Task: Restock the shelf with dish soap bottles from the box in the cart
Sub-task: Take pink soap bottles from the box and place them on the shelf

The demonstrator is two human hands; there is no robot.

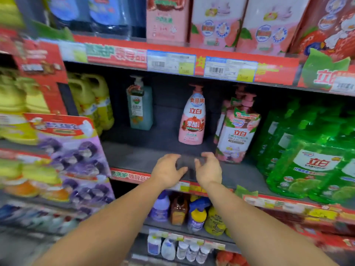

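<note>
A pink dish soap pump bottle (192,117) stands upright and alone on the grey shelf (134,156), well back from the front edge. Right of it stand pink-and-white pump bottles (237,131) in a short row. A teal pump bottle (140,108) stands further left at the back. My left hand (167,171) and my right hand (208,169) hover side by side over the shelf's front edge, palms facing each other, fingers loosely curved, nothing between them. Both are below and in front of the pink bottle, apart from it. The box and cart are out of view.
Green refill packs (307,160) fill the shelf's right part, yellow jugs (94,100) its left. A red display stand (57,143) with purple packs juts out at left. Pink cartons (217,22) sit on the shelf above, spray bottles (196,214) on the one below.
</note>
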